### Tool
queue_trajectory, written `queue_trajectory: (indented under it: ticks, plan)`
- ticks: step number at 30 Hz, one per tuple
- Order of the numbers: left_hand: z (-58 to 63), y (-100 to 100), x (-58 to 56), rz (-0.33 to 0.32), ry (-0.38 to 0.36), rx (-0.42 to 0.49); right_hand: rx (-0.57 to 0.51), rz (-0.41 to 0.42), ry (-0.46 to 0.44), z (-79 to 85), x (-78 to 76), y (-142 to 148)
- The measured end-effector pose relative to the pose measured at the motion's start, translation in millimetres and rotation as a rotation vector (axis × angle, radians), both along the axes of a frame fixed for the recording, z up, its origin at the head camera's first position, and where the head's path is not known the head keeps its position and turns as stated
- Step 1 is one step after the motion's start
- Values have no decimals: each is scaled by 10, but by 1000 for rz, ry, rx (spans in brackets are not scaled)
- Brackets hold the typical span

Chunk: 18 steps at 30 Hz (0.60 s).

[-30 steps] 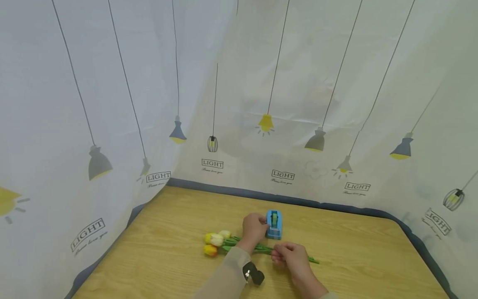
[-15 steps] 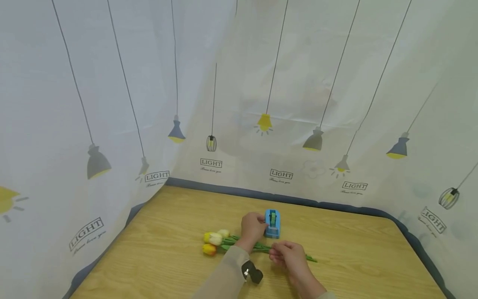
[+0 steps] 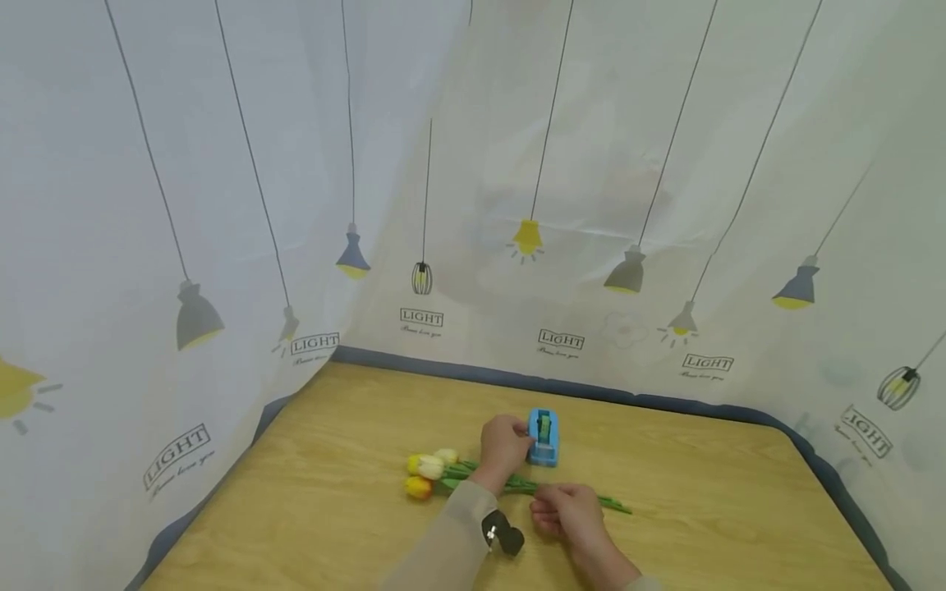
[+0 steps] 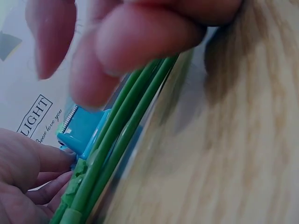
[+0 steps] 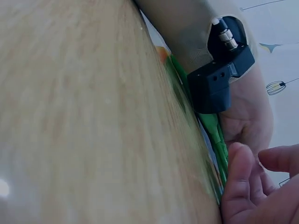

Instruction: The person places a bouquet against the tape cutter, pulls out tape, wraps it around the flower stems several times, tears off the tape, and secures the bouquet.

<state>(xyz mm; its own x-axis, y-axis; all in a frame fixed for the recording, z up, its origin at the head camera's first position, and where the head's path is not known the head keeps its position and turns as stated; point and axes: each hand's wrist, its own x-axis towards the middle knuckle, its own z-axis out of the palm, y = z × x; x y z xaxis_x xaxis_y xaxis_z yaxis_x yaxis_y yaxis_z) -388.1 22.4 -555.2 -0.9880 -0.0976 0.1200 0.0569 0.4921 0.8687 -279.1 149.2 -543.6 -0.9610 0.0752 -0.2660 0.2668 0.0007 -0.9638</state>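
Observation:
A bunch of artificial tulips [image 3: 431, 467], with yellow, white and orange heads, lies on the table, its green stems [image 4: 122, 122] pointing right. Just behind the stems stands a blue tape dispenser [image 3: 544, 451] with a green roll. My left hand [image 3: 504, 447] reaches over the bunch and grips the dispenser's left side with thumb and fingers. Along the near side of the stems is my right hand [image 3: 572, 515], fingers loosely bent close to them. Thumb and fingers of that hand [image 5: 261, 198] stand apart in the right wrist view, with nothing visible between them.
The wooden table [image 3: 318, 525] has a dark blue edge and is walled by a white curtain [image 3: 473, 180] printed with hanging lamps. A black wrist camera [image 3: 502, 533] sits on the left sleeve, close to the right hand.
My right hand has drawn slightly left and toward me, its fingertips lower against the stems than before. The left hand and the tape dispenser stay in place.

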Motion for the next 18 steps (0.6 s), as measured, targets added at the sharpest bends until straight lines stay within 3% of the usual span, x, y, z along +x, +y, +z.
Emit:
queue_trajectory:
  ticks: [9, 18]
  plan:
    - [32, 11, 18, 0, 1, 23, 30, 48, -55, -52, -39, 45]
    - [32, 11, 40, 9, 10, 5, 246, 114, -17, -92, -97, 32]
